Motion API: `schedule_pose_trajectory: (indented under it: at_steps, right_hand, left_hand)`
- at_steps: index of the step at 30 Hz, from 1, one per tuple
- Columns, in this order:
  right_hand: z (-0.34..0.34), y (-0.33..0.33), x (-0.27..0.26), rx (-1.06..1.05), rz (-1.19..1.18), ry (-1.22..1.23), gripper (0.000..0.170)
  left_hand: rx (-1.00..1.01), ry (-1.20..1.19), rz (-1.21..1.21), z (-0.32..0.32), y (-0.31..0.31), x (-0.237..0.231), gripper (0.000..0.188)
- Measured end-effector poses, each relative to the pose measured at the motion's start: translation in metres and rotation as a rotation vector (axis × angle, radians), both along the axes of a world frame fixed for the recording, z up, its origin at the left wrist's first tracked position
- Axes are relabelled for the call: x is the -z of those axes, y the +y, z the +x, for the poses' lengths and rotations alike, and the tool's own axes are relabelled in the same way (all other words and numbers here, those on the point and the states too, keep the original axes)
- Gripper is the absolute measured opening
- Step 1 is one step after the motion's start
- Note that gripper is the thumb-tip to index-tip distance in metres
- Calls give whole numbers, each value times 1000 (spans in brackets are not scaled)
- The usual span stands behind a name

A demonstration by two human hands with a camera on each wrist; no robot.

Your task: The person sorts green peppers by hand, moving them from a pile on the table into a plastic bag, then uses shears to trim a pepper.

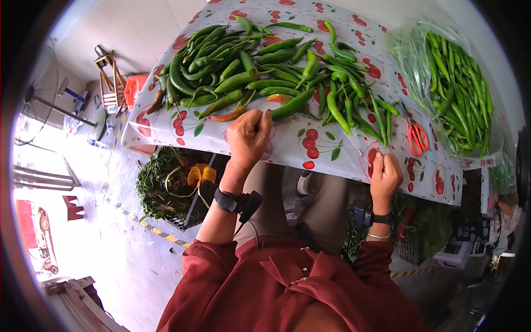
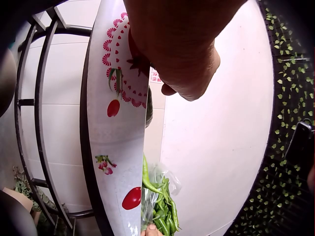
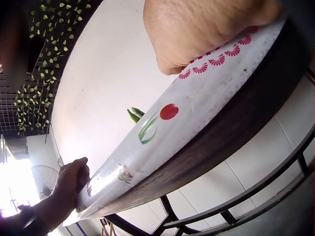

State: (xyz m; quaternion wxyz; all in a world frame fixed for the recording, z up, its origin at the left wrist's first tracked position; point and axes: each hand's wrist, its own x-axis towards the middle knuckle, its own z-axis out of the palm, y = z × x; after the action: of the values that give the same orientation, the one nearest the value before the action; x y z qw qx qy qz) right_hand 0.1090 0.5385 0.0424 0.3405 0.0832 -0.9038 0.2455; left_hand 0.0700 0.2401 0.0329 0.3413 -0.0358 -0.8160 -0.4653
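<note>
The left hand [image 1: 249, 137] is curled into a fist above the near edge of the bench [image 3: 236, 115], its knuckles raised, and nothing is seen to be held in it. A large green pepper [image 1: 293, 105] lies just beyond its thumb; whether the two touch cannot be told. The right hand [image 1: 385, 174] is likewise closed, with its thumb laid over the bent fingers, near the same edge, well apart from the left. Nothing can be made out in its grasp either.

The bench is covered with a pale cloth [image 1: 343, 131] printed with cherries and red fruit. On it, loose green peppers [image 1: 215, 58] are spread in a heap beyond both hands, piled more thickly toward the left. A pepper turning orange [image 1: 228, 115] is seen at the near side of the heap, close to the left hand. Red-handled scissors [image 1: 417, 138] are laid to the right of the heap, beyond the right hand. At the right end, more peppers [image 1: 462, 97] are held in a clear plastic bag [image 1: 402, 52].

A maroon shirt [image 1: 260, 293] is worn by the person, and a dark band [image 1: 225, 201] is strapped on the left wrist. Leafy greens [image 1: 157, 182] are gathered beneath the bench at the left.
</note>
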Motion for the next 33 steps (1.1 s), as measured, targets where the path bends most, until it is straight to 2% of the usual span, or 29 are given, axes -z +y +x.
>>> schedule_pose_trajectory:
  at_steps: [11, 33]
  right_hand:
    - [0, 1, 1, 4, 31, -10, 27]
    - [2, 2, 5, 44, 19, -7, 30]
  left_hand:
    - [0, -19, -75, 3, -2, -5, 28]
    - [-13, -10, -46, 1, 1, -3, 32]
